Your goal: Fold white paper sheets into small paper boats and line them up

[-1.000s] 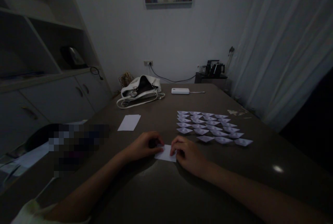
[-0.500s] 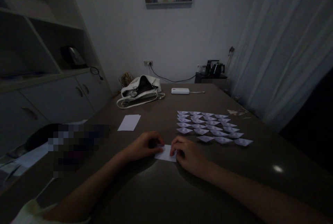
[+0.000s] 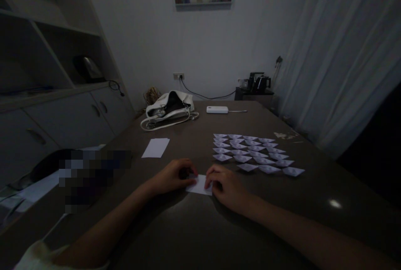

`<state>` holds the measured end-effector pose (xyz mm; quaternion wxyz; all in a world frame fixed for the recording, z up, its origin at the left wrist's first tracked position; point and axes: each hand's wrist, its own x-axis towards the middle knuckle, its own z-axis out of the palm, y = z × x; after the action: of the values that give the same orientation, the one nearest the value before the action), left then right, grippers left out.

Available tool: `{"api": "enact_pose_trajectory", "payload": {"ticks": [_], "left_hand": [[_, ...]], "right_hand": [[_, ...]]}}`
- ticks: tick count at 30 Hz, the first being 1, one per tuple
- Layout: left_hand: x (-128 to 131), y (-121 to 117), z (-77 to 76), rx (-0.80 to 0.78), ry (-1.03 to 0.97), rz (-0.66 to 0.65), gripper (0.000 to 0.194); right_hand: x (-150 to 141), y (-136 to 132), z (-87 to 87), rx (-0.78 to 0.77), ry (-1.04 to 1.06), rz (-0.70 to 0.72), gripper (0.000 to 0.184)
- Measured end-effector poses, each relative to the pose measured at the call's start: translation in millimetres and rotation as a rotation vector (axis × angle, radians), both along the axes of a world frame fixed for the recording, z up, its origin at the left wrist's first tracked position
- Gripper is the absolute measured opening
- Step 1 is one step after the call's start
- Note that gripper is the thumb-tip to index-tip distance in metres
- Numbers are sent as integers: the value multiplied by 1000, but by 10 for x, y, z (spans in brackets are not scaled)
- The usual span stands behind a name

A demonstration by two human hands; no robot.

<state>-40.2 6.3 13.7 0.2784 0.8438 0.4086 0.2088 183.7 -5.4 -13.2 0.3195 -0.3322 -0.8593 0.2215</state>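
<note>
A small white sheet of paper (image 3: 200, 186) lies in front of me on the dark table (image 3: 188, 236). My left hand (image 3: 175, 175) pinches its left edge, with thumb and fingertips close together. On the other side, my right hand (image 3: 228, 188) has curled fingers pressed on the right part of the same sheet. Just beyond my right hand, several folded white paper boats (image 3: 262, 161) stand in rows. Farther off to the left rests a flat pile of white paper (image 3: 156, 148).
A white handbag (image 3: 171, 109) sits at the far end, with a white power bank (image 3: 217, 110) and short cable to its right. Paper scraps (image 3: 283, 135) lie near the right edge. A blurred patch covers things on the left. Cabinets (image 3: 69, 111) stand beyond.
</note>
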Motion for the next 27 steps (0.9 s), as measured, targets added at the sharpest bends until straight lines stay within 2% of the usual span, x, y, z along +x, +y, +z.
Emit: {"api": "enact_pose_trajectory", "payload": {"ticks": [9, 27], "left_hand": [[16, -20, 49, 15, 36, -14, 19], [8, -24, 58, 18, 89, -40, 18]], "right_hand": [[-7, -24, 45, -21, -25, -6, 34], [-7, 2, -5, -11, -30, -2, 34]]}}
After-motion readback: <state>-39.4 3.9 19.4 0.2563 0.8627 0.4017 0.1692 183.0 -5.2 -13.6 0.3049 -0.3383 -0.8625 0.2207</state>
